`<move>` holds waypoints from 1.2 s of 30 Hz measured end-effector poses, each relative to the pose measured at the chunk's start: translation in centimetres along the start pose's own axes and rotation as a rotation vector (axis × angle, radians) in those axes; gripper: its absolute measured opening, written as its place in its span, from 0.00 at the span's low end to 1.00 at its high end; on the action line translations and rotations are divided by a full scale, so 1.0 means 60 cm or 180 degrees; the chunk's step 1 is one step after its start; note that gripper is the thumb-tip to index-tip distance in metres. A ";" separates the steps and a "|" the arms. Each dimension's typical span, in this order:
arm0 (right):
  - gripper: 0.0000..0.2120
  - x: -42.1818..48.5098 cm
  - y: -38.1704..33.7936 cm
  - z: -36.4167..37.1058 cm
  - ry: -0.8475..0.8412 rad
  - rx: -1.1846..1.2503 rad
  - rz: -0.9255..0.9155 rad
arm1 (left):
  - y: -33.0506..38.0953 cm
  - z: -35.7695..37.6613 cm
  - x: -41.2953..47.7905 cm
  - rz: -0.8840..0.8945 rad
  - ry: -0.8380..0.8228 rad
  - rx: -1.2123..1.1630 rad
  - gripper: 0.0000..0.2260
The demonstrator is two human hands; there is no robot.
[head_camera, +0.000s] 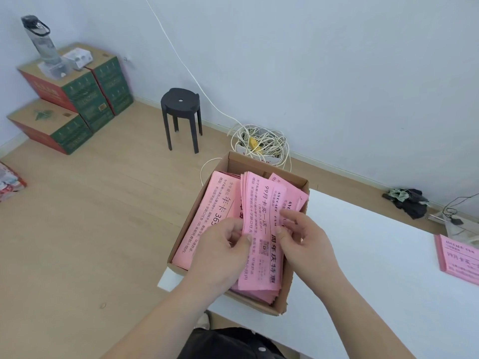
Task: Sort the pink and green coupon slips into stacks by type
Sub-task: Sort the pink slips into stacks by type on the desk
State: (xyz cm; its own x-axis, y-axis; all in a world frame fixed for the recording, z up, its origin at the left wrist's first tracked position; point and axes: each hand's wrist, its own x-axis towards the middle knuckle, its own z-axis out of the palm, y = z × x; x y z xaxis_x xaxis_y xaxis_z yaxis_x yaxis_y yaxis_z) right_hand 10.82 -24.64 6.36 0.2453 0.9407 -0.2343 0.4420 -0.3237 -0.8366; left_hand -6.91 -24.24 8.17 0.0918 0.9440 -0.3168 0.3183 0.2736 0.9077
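Because the pink slips (261, 216) look light and limp, your left hand (225, 247) and right hand (305, 242) rightly pinch the bundle's long edges.

Two hands are counted: left hand (223, 247), right hand (305, 244). One cardboard box (248, 163) of uncounted pink slips (261, 224), one black stool (180, 101) at 11 o'clock and one pink stack (458, 257) at 3 o'clock are logged.

The top pink slip (261, 224) is showing "99月卡买一送一" and "周年庆特惠" in black print. The pink slip to its left (210, 211) is showing "年卡 36", the rest being covered.
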 end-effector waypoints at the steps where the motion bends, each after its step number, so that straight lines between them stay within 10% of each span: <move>1: 0.21 -0.001 -0.004 -0.007 0.0060 0.0161 0.0135 | 0.007 -0.006 -0.003 0.0086 0.0053 -0.0060 0.08; 10: 0.14 -0.009 -0.022 -0.130 -0.0441 0.2415 0.0640 | 0.078 0.028 -0.019 0.0621 -0.0595 0.0031 0.07; 16: 0.13 -0.038 0.019 -0.258 0.0158 0.0273 0.0193 | 0.086 0.109 -0.008 0.0640 0.0022 0.0286 0.26; 22: 0.14 -0.054 0.069 -0.332 -0.0185 -0.1717 -0.0024 | 0.080 0.215 0.014 0.0757 -0.1020 0.0675 0.40; 27: 0.09 -0.065 0.144 -0.352 -0.0191 -0.1789 -0.0072 | 0.033 0.301 0.014 0.0733 -0.1042 0.0696 0.10; 36: 0.09 -0.090 0.351 -0.352 0.0592 -0.1207 0.0774 | -0.090 0.364 0.002 0.0436 -0.0540 0.0626 0.08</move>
State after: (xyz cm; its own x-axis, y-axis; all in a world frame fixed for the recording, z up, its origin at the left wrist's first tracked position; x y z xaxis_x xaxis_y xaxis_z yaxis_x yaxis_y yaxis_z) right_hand 37.04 -38.66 0.47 0.5153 0.8103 -0.2790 0.6276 -0.5785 -0.5211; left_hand 11.97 -29.64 -2.80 0.2976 0.9210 -0.2515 0.4674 0.0891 0.8795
